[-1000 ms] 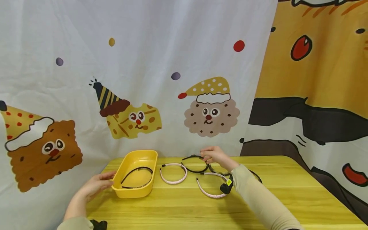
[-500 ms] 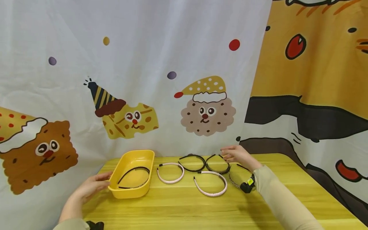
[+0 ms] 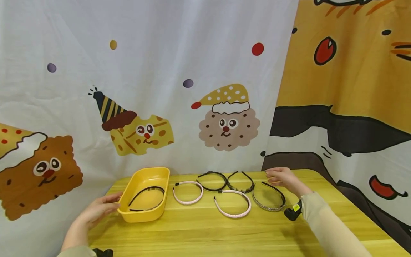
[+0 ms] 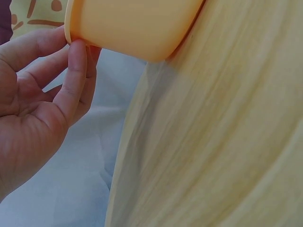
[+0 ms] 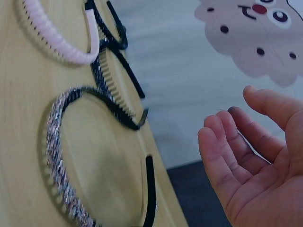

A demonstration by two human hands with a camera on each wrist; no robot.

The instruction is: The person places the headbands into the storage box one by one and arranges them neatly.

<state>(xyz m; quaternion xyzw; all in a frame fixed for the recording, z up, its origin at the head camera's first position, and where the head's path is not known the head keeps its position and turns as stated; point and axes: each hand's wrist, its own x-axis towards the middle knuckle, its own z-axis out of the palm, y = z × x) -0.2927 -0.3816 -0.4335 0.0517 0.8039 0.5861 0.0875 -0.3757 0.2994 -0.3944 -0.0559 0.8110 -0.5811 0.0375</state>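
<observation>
A yellow tray (image 3: 141,216) stands at the table's left, with a black headband (image 3: 160,187) inside. My left hand (image 3: 97,210) is at the tray's near left corner, its fingertips touching the outside just under the rim in the left wrist view. My right hand (image 3: 285,178) hovers empty past the far right of the headbands, its fingers relaxed and apart in the right wrist view. Nearest to it lies a glittery headband (image 5: 56,156). Left of that are a pink headband (image 3: 236,215), a black toothed headband (image 3: 240,190), a thin black headband (image 3: 212,189) and another pink headband (image 3: 191,203).
The yellow wood-grain table (image 3: 199,235) ends at a white curtain (image 3: 179,142) printed with cartoon snacks. The table's back right edge runs close by my right hand. Black wrist cameras are strapped to both forearms, the right camera (image 3: 293,212) near the glittery headband.
My right hand has moved rightward over the headbands, uncovering the toothed and glittery ones. My left hand stays at the tray. The head view has shifted slightly right.
</observation>
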